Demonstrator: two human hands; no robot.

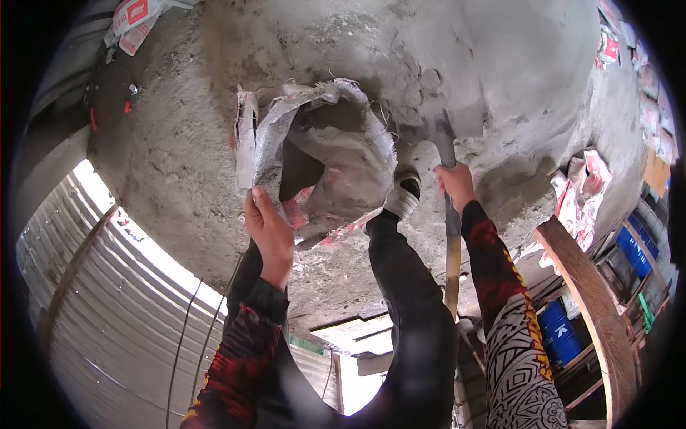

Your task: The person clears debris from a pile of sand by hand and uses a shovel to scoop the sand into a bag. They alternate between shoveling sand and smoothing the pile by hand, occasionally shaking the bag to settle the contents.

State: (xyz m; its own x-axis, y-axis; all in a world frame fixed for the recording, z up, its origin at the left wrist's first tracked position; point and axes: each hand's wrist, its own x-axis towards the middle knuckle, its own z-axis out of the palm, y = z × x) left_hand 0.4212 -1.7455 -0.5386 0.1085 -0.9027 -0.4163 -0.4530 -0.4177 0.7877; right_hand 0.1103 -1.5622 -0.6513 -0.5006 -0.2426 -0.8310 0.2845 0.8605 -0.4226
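Observation:
My left hand (270,227) is closed on the near left rim of an open woven sack (266,146). The sack's mouth gapes wide, with grey cement-like material and reddish print showing inside. My right hand (457,184) wraps round the dark upper shaft of a shovel (453,222), whose lower handle is pale wood. Its flat blade lies against the grey powder (529,79) just right of the sack and is partly blended into it. My shoe (404,196) is planted between the sack and the shovel.
Torn red-and-white bags (582,189) lie at the right, and another (133,21) at the top left. A wooden plank (589,307) slants at the lower right near blue drums (557,334). Corrugated metal sheeting (107,314) stands at the left.

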